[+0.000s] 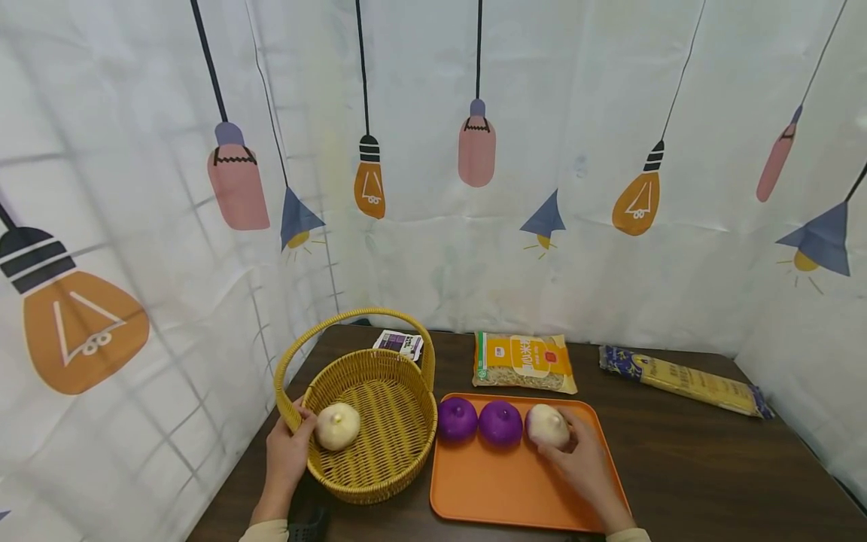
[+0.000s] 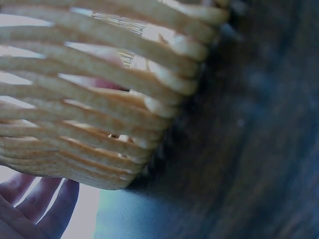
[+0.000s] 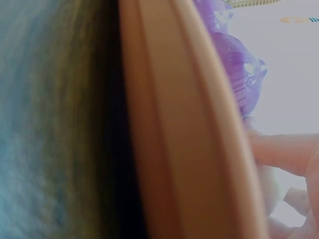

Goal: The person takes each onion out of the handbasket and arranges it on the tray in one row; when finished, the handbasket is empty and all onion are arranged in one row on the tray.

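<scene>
My left hand [image 1: 290,446] grips the near-left side of a yellow woven basket [image 1: 421,468], by the foot of its arched handle [image 1: 369,310]. A white onion [image 1: 338,426] lies inside, against the basket's left wall. My right hand [image 1: 582,461] holds another white onion [image 1: 548,425], thumb and fingers around it, over the right part of an orange tray [image 1: 501,500]. Two purple onions [image 1: 457,418] sit side by side at the tray's back left. In the left wrist view, fingers [image 2: 40,204] show below the weave. The tray's rim [image 3: 189,119] hides much of the right wrist view.
Behind the tray lies a yellow-orange food packet [image 1: 524,361]. A long packet of noodles [image 1: 684,380] lies at the back right, and a small purple-and-white packet [image 1: 400,344] behind the basket. Patterned curtains [image 1: 433,263] stand around the dark table [image 1: 718,467].
</scene>
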Available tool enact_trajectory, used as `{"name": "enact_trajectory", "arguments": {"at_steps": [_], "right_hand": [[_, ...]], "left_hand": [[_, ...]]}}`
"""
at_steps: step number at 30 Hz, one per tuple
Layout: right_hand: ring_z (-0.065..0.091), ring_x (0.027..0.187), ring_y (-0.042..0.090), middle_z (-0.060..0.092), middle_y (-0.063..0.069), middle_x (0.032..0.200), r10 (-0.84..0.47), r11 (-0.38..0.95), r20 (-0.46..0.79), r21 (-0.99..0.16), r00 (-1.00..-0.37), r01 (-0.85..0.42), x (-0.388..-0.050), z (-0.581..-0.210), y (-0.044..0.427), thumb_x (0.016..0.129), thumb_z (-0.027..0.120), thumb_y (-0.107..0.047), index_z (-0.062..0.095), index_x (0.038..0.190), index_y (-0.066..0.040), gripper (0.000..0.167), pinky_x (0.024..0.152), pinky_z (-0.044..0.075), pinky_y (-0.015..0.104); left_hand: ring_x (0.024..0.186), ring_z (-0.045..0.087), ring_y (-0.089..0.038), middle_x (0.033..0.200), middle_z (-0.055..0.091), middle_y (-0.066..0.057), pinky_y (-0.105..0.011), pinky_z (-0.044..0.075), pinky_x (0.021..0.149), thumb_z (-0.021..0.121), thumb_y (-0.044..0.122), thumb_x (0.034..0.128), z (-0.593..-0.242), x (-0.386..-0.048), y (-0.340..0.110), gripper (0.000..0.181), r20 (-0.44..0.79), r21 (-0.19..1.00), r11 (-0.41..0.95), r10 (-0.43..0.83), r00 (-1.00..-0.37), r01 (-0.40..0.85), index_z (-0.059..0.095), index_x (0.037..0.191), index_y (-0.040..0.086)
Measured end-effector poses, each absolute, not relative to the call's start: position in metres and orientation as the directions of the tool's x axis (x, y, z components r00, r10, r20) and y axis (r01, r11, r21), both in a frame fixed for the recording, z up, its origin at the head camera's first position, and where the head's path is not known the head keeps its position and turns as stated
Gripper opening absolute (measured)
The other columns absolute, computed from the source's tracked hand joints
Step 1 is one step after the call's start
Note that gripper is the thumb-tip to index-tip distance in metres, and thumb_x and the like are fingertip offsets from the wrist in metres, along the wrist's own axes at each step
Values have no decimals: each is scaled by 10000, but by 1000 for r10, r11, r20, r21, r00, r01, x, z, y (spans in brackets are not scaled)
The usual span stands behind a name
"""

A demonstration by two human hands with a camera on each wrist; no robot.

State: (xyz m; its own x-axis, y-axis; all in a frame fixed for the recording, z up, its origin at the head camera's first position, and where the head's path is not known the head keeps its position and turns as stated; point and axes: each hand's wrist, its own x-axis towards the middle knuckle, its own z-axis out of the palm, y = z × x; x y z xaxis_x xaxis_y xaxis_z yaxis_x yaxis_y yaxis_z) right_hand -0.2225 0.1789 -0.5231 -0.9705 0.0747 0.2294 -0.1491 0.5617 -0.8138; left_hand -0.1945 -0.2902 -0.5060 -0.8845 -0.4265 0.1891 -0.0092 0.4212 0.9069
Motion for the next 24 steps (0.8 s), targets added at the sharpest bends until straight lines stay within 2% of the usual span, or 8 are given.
{"name": "enact_trajectory", "arguments": {"at_steps": [5, 11, 18, 24], "right_hand": [[594, 985, 278, 560, 205, 1266, 80, 558, 223, -818, -971, -142, -222, -523, 178, 732, 873, -203, 544, 1333, -29, 707, 770, 482, 324], [592, 968, 283, 527, 238, 1277, 79, 549, 219, -824, -973, -140, -221, -524, 178, 742, 864, -179, 511, 1358, -1, 732, 770, 491, 318], [584, 1009, 297, 486, 249, 1302, 81, 538, 175, -836, -981, -105, -221, -525, 179, 776, 834, -164, 453, 1404, 12, 756, 779, 487, 290], [590, 1012, 302, 477, 257, 1335, 80, 488, 156, -867, -984, -98, -222, -525, 180, 790, 824, -154, 427, 1410, 26, 758, 787, 484, 274]], "left_hand": [[1276, 459, -310, 1437, 484, -197, -19, 303, 782, 512, 261, 1008, -506, -195, -290, 442, 191, 909, 416, -425, -885, -4, 496, 1385, 31], [1305, 438, -285, 1451, 479, -162, -31, 298, 807, 519, 253, 1007, -506, -197, -289, 345, 195, 913, 408, -429, -882, 3, 557, 1260, 21], [1258, 474, -295, 1426, 495, -190, -17, 317, 767, 514, 246, 1008, -505, -195, -288, 422, 199, 911, 412, -428, -882, 6, 508, 1379, 45], [1256, 476, -297, 1439, 486, -183, -9, 317, 761, 511, 252, 1009, -505, -195, -289, 413, 195, 911, 412, -424, -884, 4, 521, 1361, 35]]}}
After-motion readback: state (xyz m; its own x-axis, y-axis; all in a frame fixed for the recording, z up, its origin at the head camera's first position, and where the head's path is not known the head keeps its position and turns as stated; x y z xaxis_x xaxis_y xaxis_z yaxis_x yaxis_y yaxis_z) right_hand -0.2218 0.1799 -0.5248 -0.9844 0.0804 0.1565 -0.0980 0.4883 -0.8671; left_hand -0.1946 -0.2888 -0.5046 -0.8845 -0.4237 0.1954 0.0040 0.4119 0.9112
